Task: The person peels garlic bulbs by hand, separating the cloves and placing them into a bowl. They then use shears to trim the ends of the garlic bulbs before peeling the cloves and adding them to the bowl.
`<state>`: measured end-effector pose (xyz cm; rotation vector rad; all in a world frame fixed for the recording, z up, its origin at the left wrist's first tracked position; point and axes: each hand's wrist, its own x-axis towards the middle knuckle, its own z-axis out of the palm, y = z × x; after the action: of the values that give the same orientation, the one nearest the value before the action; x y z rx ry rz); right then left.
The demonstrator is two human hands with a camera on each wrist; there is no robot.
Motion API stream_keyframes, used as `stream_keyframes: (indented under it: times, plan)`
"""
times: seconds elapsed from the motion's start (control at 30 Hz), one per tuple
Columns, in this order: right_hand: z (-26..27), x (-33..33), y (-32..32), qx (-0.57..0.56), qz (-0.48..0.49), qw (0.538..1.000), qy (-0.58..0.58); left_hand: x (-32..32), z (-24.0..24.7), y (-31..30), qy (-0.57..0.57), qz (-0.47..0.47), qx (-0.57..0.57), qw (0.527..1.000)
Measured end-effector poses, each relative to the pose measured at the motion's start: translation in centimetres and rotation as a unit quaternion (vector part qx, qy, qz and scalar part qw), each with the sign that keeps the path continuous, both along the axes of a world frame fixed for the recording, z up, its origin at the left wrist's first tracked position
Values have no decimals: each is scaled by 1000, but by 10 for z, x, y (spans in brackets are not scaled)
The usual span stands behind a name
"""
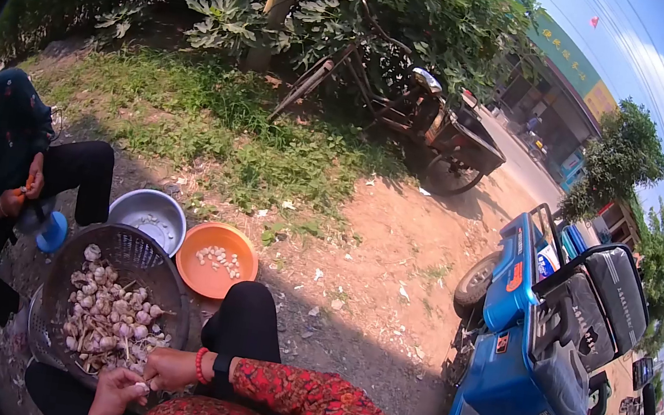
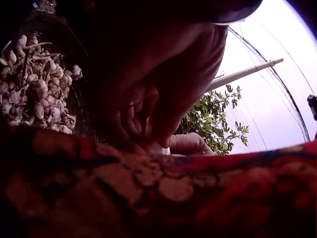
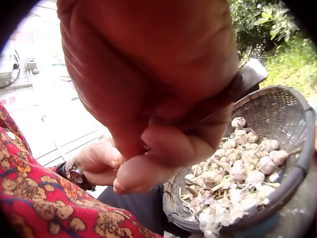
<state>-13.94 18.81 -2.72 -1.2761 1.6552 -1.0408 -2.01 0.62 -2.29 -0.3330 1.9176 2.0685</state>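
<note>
My left hand [image 1: 114, 400] pinches a pale garlic clove [image 1: 142, 387] low in the head view. Close against it, my right hand [image 1: 172, 370], with a red bead bracelet at its wrist, has its fingers curled in at the same clove. In the right wrist view the right hand [image 3: 163, 124] covers most of the work, and a small white bit shows between thumb and finger. A flat grey piece [image 3: 253, 73] shows past those fingers. Just beyond both hands, a dark woven basket [image 1: 180, 305] holds many garlic bulbs [image 1: 110, 316] with dry stalks and skins.
An orange basin [image 1: 251, 257] with peeled cloves [image 1: 217, 261] and a grey basin [image 1: 178, 223] stand behind the basket. At the left another person [image 1: 9, 159] sits, hands together near a blue object [image 1: 52, 233]. A blue three-wheeler [image 1: 534, 349] is parked at the right.
</note>
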Motion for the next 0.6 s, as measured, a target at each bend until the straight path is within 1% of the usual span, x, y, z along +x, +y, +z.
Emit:
stream_keyframes:
  times: [0.03,0.1,0.13,0.23,0.3,0.37,0.4,0.5,0.57,0.6]
  plan:
    - [5,1,2,13,-10,1000,-20,-1,-2,-1,3,-4,-2,1000]
    - [20,0,5,38,-29,997,-61,-6,-5,-2,-16,20,49,998]
    - [24,-2,5,34,-39,998,-47,-7,-6,-2,-26,32,75,996]
    - [28,-5,3,5,-73,997,2,-17,3,1,-27,96,88,991]
    - [19,-6,-1,-32,-93,994,47,-21,1,1,5,100,54,994]
    - [-22,-6,-14,-65,-133,985,87,-24,5,7,43,113,15,993]
    - [-18,-6,-16,-81,-153,979,107,-24,3,7,49,111,-9,993]
    - [-4,-3,-12,-31,-178,980,85,-22,-8,7,75,109,-84,988]
    - [-13,0,-16,-26,-200,977,67,-20,-19,7,106,118,-135,978]
    - [-17,2,-19,-24,-210,976,59,-20,-18,6,141,102,-182,968]
